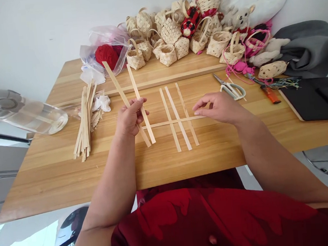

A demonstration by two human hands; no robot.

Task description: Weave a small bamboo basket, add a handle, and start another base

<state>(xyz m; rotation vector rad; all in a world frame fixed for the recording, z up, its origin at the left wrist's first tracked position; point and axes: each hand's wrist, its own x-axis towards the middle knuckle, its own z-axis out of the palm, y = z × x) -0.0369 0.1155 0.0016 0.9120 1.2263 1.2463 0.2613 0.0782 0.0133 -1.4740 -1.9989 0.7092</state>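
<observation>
My left hand (130, 116) is closed around two flat wooden strips, a wider strip (116, 83) and a slimmer strip (134, 82), both tilted and held over the table. Three upright strips lie side by side on the wood: a left strip (173, 131), a paler middle strip (183, 131) and a right strip (192, 130). A thin crosswise strip (160, 124) runs across them. Its left end reaches under my left hand. At its right end is my right hand (217, 107), fingers bent, thumb and fingertips slightly apart, nothing visible between them.
A bundle of strips (85, 124) lies left, beside a clear bottle (42, 114). Scissors (230, 88) and an orange-handled tool (270, 93) are on the right. Several small woven baskets (168, 55) line the back, near red yarn (106, 56). A black tablet-like slab (308, 100) sits far right.
</observation>
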